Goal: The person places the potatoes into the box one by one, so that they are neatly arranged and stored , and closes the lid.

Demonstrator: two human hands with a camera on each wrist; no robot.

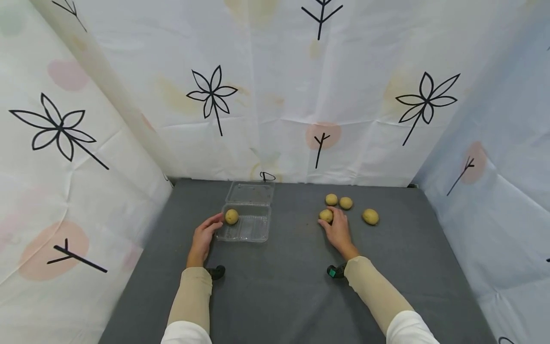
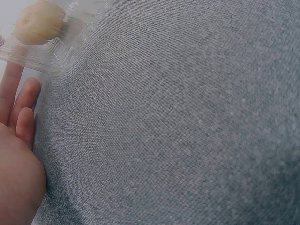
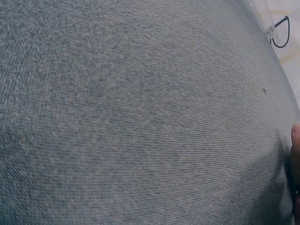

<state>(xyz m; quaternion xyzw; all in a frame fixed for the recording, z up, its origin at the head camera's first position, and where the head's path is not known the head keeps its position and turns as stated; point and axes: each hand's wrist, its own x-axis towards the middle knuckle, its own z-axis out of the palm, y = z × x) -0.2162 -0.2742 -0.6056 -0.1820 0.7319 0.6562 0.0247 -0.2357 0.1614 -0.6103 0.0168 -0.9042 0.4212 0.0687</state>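
A clear plastic clamshell box (image 1: 254, 228) lies with its lid folded back on the grey table. One potato (image 1: 232, 217) sits in the left part of its tray. My left hand (image 1: 204, 239) is at the box's left side, and in the left wrist view its fingers (image 2: 11, 89) reach the wall with little bend. Over to the right, my right hand (image 1: 339, 231) grips another potato (image 1: 325, 216) between thumb and fingers. Only a sliver of that hand shows at the edge of the right wrist view, where the potato is out of sight.
Two potatoes, a left one (image 1: 331, 199) and a right one (image 1: 345, 203), lie just beyond my right hand. A larger potato (image 1: 370, 216) lies farther right. Patterned white cloth (image 1: 275, 110) hangs behind the table (image 1: 283, 286) and at both sides.
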